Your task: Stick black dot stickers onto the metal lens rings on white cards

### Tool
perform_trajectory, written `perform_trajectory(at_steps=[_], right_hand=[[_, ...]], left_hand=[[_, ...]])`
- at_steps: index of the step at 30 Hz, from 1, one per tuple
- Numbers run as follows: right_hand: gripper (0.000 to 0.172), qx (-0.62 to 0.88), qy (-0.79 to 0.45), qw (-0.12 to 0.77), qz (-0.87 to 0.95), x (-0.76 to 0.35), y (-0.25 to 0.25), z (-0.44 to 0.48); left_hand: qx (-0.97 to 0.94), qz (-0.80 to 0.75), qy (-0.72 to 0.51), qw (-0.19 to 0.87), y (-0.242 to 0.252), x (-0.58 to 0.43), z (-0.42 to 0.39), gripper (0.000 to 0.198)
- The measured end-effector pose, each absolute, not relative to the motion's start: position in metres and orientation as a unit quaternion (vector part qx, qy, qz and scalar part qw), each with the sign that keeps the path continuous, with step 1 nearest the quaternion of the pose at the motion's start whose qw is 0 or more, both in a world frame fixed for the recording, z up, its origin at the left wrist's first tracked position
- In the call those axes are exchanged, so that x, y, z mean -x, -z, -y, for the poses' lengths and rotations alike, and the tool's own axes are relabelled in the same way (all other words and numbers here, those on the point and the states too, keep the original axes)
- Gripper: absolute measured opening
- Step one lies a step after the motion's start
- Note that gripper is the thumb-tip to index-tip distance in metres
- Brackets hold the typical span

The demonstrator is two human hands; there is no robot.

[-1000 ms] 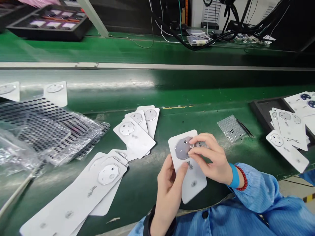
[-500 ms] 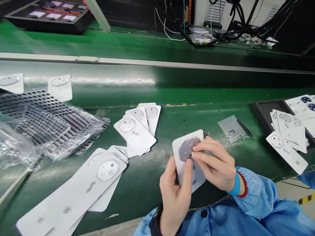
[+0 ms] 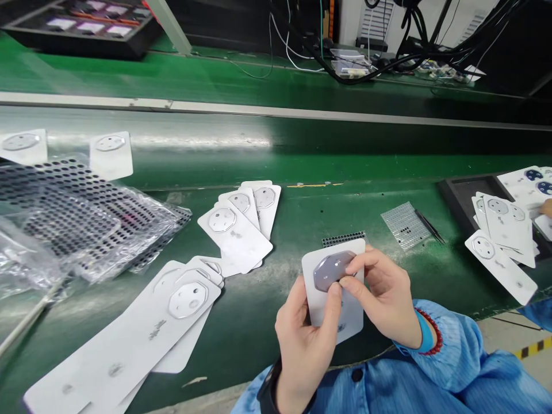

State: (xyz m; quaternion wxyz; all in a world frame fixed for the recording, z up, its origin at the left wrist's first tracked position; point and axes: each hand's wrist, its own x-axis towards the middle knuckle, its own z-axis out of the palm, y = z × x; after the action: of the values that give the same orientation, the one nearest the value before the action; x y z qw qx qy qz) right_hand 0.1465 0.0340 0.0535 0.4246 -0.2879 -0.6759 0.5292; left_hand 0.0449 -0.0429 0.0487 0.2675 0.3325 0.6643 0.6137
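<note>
My left hand (image 3: 304,339) holds a white phone back cover (image 3: 317,307) by its lower left side, thumb on the front and fingers at the edge and behind. On the cover's upper part is a grey octagonal plate (image 3: 330,273) with small holes. My right hand (image 3: 383,293) is at the cover's right side, with thumb and forefinger pinched together by the plate's lower right edge. What lies between those fingertips, if anything, is too small to make out. Just beyond the cover, a dark perforated strip (image 3: 342,238) lies partly hidden.
Similar covers lie in a fanned stack (image 3: 235,230) and a longer pile (image 3: 129,328) on the left. Rightward are a dotted sheet (image 3: 405,225), tweezers (image 3: 429,225) and a black tray (image 3: 463,192) with covers. Bagged perforated sheets (image 3: 86,213) lie far left. Another person's hand (image 3: 547,207) shows at right.
The cover has turned more upright and shifted slightly down. My right hand has rotated, its thumb now across the front. More of the perforated strip shows, and another person's hand has appeared at right.
</note>
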Motion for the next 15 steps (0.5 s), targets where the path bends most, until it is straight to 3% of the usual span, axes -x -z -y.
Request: perform_trajectory(at_steps=[7,15], right_hand=[[0.017,0.271,-0.564,0.413,0.661,-0.1503,-0.0567,-0.0347],[0.022,0.277,-0.548,0.408,0.676,-0.1516,-0.0571,-0.0351]], left_hand=[[-0.360,-0.639,-0.637,0.239,-0.0527,-0.0445,0.0401,0.015],[-0.332,-0.646,-0.646,0.236,-0.0535,-0.0465,0.0402,0.006]])
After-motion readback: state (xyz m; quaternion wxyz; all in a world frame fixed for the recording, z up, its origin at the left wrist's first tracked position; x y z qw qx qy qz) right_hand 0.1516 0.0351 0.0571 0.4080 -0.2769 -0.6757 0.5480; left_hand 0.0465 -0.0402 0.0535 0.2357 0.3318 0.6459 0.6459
